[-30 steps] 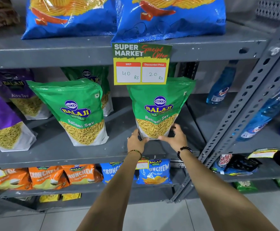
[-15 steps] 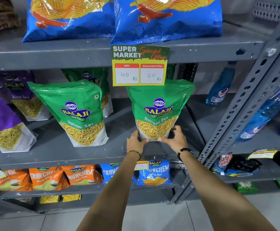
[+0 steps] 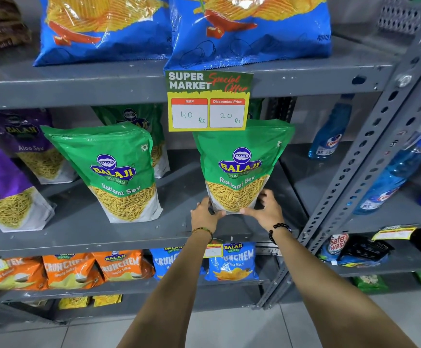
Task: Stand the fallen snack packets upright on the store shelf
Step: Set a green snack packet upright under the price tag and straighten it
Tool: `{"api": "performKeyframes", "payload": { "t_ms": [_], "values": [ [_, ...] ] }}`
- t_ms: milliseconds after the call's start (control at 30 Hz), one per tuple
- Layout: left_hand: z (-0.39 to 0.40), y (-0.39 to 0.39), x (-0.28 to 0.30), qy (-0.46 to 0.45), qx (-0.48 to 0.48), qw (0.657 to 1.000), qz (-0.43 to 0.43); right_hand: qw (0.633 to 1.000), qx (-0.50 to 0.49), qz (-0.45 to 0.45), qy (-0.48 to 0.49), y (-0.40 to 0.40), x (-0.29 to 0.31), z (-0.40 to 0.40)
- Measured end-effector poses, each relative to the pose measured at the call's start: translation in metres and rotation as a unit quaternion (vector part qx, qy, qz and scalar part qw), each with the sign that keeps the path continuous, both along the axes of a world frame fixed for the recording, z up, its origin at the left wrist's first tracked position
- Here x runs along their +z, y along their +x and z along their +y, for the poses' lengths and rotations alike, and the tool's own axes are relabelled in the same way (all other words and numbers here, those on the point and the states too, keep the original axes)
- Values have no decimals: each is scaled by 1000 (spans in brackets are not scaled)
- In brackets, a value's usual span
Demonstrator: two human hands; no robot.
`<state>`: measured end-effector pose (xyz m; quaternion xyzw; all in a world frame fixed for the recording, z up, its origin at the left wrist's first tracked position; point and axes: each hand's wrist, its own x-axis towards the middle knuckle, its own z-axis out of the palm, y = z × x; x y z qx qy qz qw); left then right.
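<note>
Likely light and crinkly, the green packet (image 3: 239,172) under the price card (image 3: 208,101) is pinched at its base corners by left hand (image 3: 204,214) and right hand (image 3: 267,209).

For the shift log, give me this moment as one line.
step: steadying packet | left hand: on base of Ratlami Sev packet | right hand: on base | packet: upright on middle shelf

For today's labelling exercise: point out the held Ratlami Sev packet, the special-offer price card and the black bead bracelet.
Held Ratlami Sev packet (image 3: 240,167): head view, logo.
Special-offer price card (image 3: 208,100): head view, centre.
Black bead bracelet (image 3: 278,228): head view, beads on right wrist.
</note>
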<state>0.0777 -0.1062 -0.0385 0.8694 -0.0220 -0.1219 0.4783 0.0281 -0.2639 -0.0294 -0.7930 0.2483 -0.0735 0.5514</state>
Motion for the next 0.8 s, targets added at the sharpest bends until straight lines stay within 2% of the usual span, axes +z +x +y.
{"api": "performKeyframes", "payload": {
  "t_ms": [300, 533, 800],
  "values": [
    [0, 2, -4, 6, 0, 1000, -14, 1000, 2, 3, 20, -1, -1, 0],
    [3, -2, 0, 36, -15, 999, -12, 1000, 11, 25, 0, -5, -6, 3],
    [10, -3, 7, 24, -43, 999, -8, 1000, -8, 28, 1, -3, -10, 2]
  ]
}}
